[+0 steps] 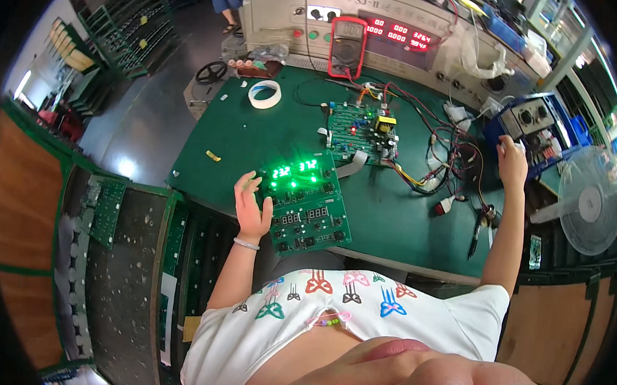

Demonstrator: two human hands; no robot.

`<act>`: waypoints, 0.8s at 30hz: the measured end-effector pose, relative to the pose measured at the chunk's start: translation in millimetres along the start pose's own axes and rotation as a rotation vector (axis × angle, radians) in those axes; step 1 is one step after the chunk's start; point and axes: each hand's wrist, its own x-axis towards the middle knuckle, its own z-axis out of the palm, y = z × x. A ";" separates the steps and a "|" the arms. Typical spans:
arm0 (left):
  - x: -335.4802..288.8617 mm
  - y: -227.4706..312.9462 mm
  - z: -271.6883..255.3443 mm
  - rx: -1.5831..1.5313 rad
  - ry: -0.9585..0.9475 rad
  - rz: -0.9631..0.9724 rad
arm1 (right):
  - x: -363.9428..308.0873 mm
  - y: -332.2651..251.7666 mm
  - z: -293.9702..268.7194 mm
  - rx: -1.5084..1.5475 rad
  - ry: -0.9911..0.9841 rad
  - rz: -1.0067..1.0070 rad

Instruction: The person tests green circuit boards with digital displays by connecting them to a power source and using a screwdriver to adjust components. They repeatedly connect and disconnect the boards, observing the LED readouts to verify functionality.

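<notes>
My left hand (251,207) is beside the left edge of a green display circuit board (300,223), fingers spread and thumb at its edge. The board's upper half (298,182) glows with green digits; the lower half's displays are dark. A grey ribbon cable (353,165) runs from it to a larger green circuit board (352,134) carrying a yellow transformer (386,124) and a lit red light. My right hand (511,163) is raised at the right, in front of a blue-cased instrument with knobs (532,120). Its fingers are curled; what they hold is hidden.
A red multimeter (347,48) leans on a test console (426,22) with red readouts. Tangled wires (451,154) lie right of the boards. A tape roll (264,94) is on the green table (221,134); a white fan (589,201) stands right. Another person's legs (227,6) show behind.
</notes>
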 end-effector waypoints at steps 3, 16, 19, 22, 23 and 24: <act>-1.6 2.3 -5.6 0.009 0.002 -0.012 | 0.9 1.3 1.9 -0.050 -0.002 -0.045; 0.8 5.9 -3.8 0.052 -0.019 -0.040 | -1.5 -10.3 -12.6 -0.002 -0.006 -0.071; 0.5 6.7 -3.8 0.048 -0.021 -0.056 | 0.8 -7.3 -7.2 0.070 -0.017 -0.034; -1.0 4.1 -2.6 0.034 -0.007 -0.057 | 0.5 -7.6 -4.0 0.071 0.021 -0.032; -0.7 3.2 -2.7 0.045 -0.005 -0.047 | 1.1 -6.7 -2.1 0.078 0.033 -0.040; -0.2 3.3 -3.0 0.055 -0.004 -0.037 | 1.2 -5.9 -1.2 0.085 0.043 -0.048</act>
